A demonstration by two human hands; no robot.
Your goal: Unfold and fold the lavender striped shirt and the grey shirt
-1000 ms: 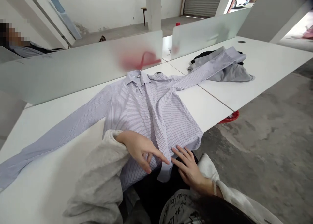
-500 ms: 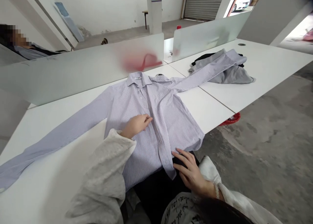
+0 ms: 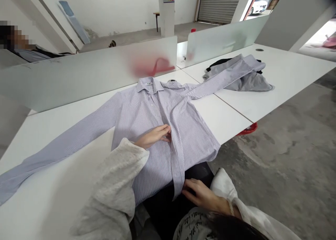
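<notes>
1. Head camera looks down on a striped shirt (image 3: pixel 191 135) lying face up and spread out on the white table (image 3: pixel 52 184), its collar (image 3: pixel 150 84) at the far end and its hem hanging over the near table edge.
2. The left hand (image 3: pixel 157 135) lies flat and released on the shirt's chest, fingers stretched out and touching the button strip. Half a second ago it rested further toward the shirt's left-hand sleeve (image 3: pixel 65 145); a second ago it was down by the hem.
3. The right hand (image 3: pixel 201 194) sits below the hem, fingertips against the hanging end of the button strip. Whether it pinches the cloth or only touches it cannot be told. It is lower than before.
4. The button strip now runs nearly straight from collar to hem; earlier its lower end lay skewed and folded.
5. Beyond the collar stands a frosted divider (image 3: pixel 78 75), with another person (image 3: pixel 26 53) behind it.
6. The shirt's other sleeve reaches onto a grey garment heap (image 3: pixel 244 82) on the neighbouring table.
</notes>
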